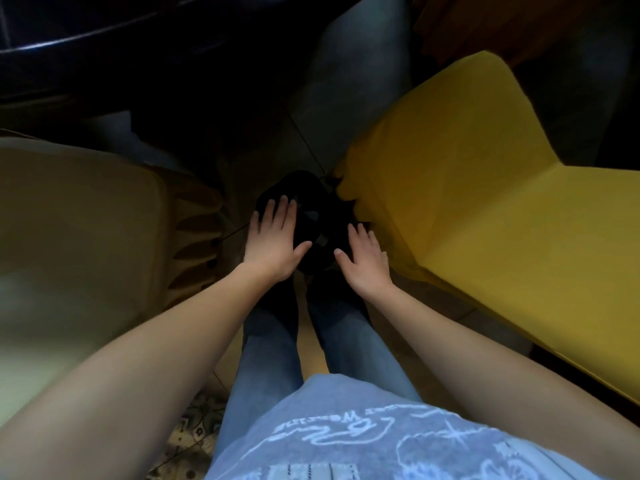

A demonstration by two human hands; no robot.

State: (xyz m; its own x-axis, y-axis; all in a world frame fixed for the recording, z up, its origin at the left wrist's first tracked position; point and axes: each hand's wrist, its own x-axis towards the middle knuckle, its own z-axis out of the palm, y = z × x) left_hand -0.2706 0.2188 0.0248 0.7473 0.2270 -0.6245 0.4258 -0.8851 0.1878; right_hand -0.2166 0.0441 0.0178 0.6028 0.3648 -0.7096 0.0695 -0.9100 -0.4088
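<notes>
A black bundle [306,190], soft-looking and perhaps a bag or a folded garment, lay on the floor [322,81] at the centre of the frame. It was too dark to identify with certainty. Two small grey patches showed on its top. Its longer stretch seemed to run from the top of the frame towards the bottom, ending just ahead of the person's feet.

Both hands lay on it from the lower side of the frame. The left hand [277,237] rested flat across its upper left part, fingers straight and spread, thumb pointing inward. The right hand [367,258] lay at its lower right edge, fingers straight, thumb tip touching the dark material. The grip of each hand was released: nothing was pinched or curled round. The left hand covered more of the bundle, so it seemed better placed to gather it. To lift it, both hands would likely need to close inward from the sides.

A beige chair [86,220] filled the left of the frame and a yellow chair [485,202] the right, with the bundle in the narrow gap between them, nearly touching the yellow one. Blue jeans [270,358] and a pale blue printed shirt [346,427] filled the bottom centre.
</notes>
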